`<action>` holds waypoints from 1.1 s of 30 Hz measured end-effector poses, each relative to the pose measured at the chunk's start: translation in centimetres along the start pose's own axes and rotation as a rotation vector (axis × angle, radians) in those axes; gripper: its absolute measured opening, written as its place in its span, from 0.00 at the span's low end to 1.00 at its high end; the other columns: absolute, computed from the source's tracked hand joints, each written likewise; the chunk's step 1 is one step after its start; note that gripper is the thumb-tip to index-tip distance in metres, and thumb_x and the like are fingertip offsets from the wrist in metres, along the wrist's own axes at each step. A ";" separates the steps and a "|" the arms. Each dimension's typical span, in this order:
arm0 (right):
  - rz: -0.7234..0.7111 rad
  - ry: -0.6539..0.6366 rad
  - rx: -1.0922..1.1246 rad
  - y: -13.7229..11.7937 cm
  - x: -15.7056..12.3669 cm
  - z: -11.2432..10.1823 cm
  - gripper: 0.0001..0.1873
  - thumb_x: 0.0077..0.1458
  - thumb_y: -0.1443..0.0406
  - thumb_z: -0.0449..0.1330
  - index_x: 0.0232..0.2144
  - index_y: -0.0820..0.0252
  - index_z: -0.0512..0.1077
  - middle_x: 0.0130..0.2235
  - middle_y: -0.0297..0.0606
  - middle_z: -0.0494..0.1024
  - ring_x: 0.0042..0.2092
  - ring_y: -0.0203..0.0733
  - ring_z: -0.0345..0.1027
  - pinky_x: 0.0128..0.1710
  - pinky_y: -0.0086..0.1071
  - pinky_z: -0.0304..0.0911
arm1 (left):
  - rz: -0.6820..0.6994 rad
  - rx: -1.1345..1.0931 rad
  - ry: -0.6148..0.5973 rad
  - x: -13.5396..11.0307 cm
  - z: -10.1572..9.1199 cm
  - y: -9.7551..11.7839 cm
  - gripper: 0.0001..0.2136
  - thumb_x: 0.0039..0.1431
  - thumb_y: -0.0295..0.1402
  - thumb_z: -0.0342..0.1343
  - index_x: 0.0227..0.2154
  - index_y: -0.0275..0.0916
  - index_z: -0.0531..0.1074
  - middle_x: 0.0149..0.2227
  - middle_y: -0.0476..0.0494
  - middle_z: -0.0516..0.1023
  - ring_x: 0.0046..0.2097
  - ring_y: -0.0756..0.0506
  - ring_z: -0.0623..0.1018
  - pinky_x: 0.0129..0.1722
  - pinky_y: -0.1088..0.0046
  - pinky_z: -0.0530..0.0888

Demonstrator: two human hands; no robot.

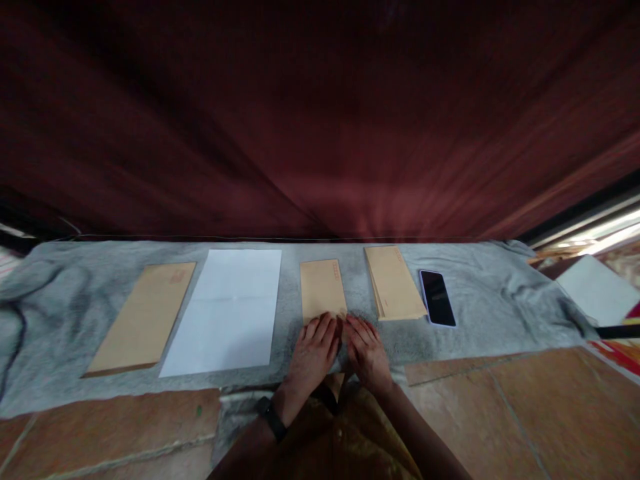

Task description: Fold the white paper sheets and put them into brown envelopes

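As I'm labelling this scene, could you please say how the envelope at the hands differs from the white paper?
The envelope is brown with red print; the paper is white. The envelope is narrower than the paper. The left hand and right hand touch the envelope; neither touches the paper. Both things lie on the grey cloth.

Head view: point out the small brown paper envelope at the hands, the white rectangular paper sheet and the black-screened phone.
Small brown paper envelope (323,289): head view, on its uncovered face.
White rectangular paper sheet (228,312): head view, near its centre.
Black-screened phone (438,298): head view, mid-screen.
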State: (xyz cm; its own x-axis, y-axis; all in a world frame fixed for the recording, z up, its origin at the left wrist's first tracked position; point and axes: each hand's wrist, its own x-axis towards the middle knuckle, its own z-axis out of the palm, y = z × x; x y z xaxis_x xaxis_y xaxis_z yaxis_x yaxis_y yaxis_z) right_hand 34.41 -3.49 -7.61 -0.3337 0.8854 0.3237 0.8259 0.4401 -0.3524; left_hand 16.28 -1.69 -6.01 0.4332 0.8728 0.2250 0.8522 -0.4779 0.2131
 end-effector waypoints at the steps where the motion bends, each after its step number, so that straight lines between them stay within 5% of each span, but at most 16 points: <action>1: 0.000 -0.010 -0.003 -0.3 0.2 0.1 0.27 0.65 0.70 0.48 0.65 0.63 0.62 0.64 0.46 0.68 0.66 0.47 0.60 0.66 0.48 0.55 | 0.001 0.001 -0.004 0.0 0.0 0.0 0.18 0.68 0.32 0.48 0.58 0.39 0.70 0.62 0.40 0.72 0.59 0.38 0.72 0.56 0.56 0.70; 9: -0.018 -0.088 -0.029 -1.7 1.1 0.3 0.28 0.68 0.69 0.48 0.69 0.59 0.57 0.67 0.45 0.65 0.68 0.48 0.57 0.69 0.51 0.52 | -0.049 -0.014 -0.009 -0.7 -0.2 0.0 0.21 0.68 0.30 0.45 0.62 0.38 0.67 0.65 0.41 0.69 0.65 0.39 0.68 0.62 0.57 0.68; 22: -0.001 -0.129 -0.005 0.2 -0.5 -1.1 0.31 0.70 0.64 0.48 0.72 0.58 0.47 0.69 0.45 0.60 0.69 0.48 0.55 0.69 0.51 0.52 | -0.089 0.049 0.016 -4.8 -0.7 -1.7 0.28 0.70 0.33 0.45 0.71 0.37 0.50 0.68 0.36 0.62 0.68 0.39 0.65 0.66 0.56 0.66; 33: -0.083 -0.243 0.090 -3.0 -1.3 -1.5 0.32 0.67 0.66 0.52 0.70 0.60 0.52 0.68 0.44 0.62 0.70 0.48 0.53 0.70 0.51 0.51 | 0.061 0.015 -0.084 -6.0 -0.9 -0.8 0.28 0.69 0.36 0.47 0.69 0.37 0.55 0.68 0.38 0.63 0.70 0.39 0.61 0.69 0.57 0.59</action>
State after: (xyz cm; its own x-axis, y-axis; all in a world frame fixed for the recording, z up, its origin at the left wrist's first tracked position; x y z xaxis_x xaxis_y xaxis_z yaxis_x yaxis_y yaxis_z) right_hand 33.02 -6.19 -5.67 -0.5067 0.8510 0.1380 0.7513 0.5144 -0.4135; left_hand 12.70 -6.67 -6.68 0.5069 0.8476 0.1569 0.8274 -0.5295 0.1872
